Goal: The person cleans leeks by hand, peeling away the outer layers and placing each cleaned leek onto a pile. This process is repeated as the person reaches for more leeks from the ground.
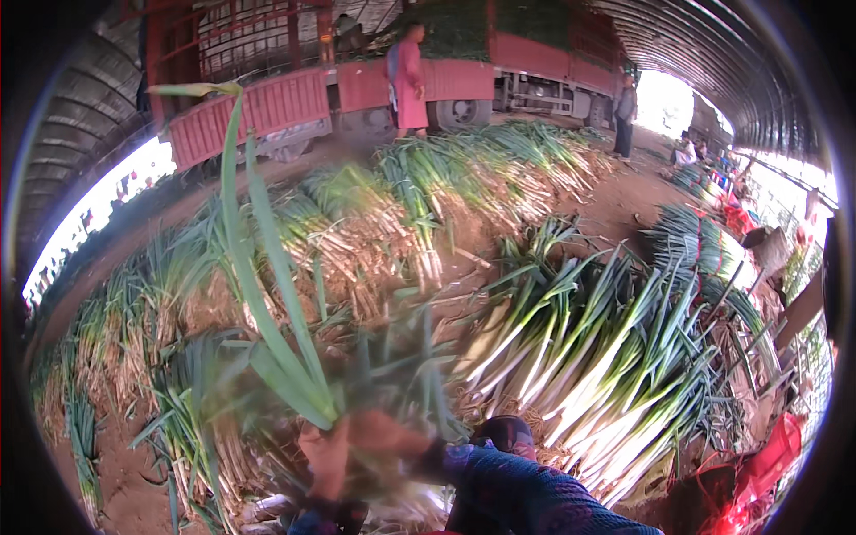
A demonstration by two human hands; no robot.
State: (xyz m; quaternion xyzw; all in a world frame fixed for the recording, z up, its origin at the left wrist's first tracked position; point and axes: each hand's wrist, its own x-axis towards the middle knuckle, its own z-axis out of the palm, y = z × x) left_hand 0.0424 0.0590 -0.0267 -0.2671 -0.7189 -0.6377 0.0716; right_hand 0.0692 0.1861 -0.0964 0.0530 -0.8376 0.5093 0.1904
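Observation:
In front of me a large green onion (pixel 294 379) stands tilted, its long green leaves reaching up and to the left. My left hand (pixel 325 456) is closed around it just below the leaves. Right beside, my right hand (pixel 385 435) is at the same stalk, its fingers smeared by motion. The onion's lower stem is hidden behind my hands and blur. On my right lies a pile of clean white-stemmed green onions (pixel 580 366). Soil-covered, untrimmed onions (pixel 201 428) lie to the left of my hands.
Long rows of untrimmed onions (pixel 357 227) stretch across the dirt floor. Tied bundles (pixel 700 245) lie at the right, near red netting (pixel 771 459). A red truck (pixel 294 98) stands at the back, with a person in red (pixel 410 80) and another standing person (pixel 624 116) near it.

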